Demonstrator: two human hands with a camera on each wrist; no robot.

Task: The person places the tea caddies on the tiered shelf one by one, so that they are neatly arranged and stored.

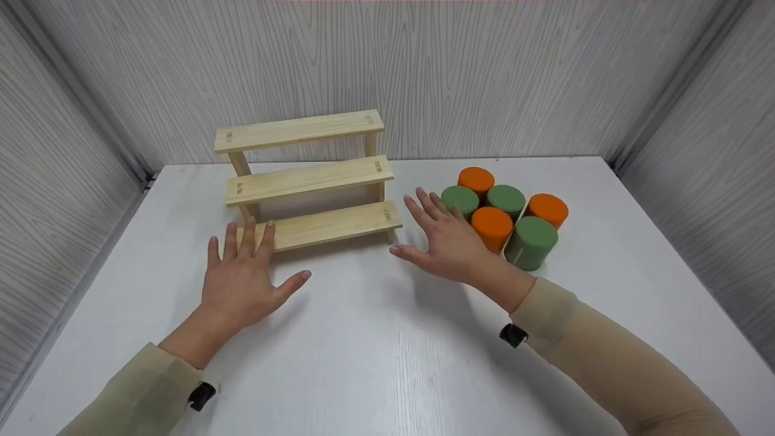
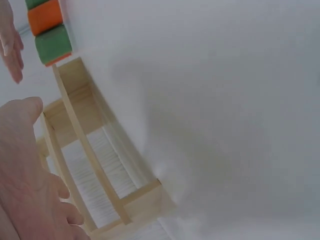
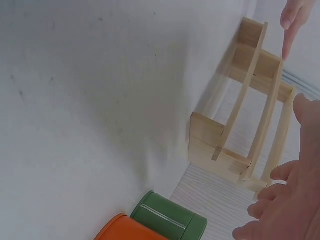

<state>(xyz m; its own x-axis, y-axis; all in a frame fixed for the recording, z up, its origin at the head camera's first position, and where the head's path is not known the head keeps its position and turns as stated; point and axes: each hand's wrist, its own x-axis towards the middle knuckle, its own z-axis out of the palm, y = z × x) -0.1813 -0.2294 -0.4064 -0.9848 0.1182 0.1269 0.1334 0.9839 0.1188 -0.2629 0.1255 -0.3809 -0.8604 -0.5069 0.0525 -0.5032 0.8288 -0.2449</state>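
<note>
A light wooden three-step shelf [image 1: 312, 179] stands at the back left of the white table. Over its lowest step, at the left end, the fingertips of my left hand [image 1: 239, 290] overlap the wood in the head view; the fingers are spread and hold nothing. My right hand [image 1: 454, 245] hovers between the shelf and a group of round lidded canisters, fingers straight and thumb out, also holding nothing. Among the canisters are a green one [image 1: 531, 243] at the front and an orange one [image 1: 491, 227] partly behind my right hand.
More green canisters [image 1: 507, 198] and orange canisters [image 1: 476, 179] stand close together at the right. Wood-grain panels [image 1: 484, 79] enclose the white table [image 1: 357, 363] at the back and sides. A small black device [image 1: 513, 335] sits at my right cuff.
</note>
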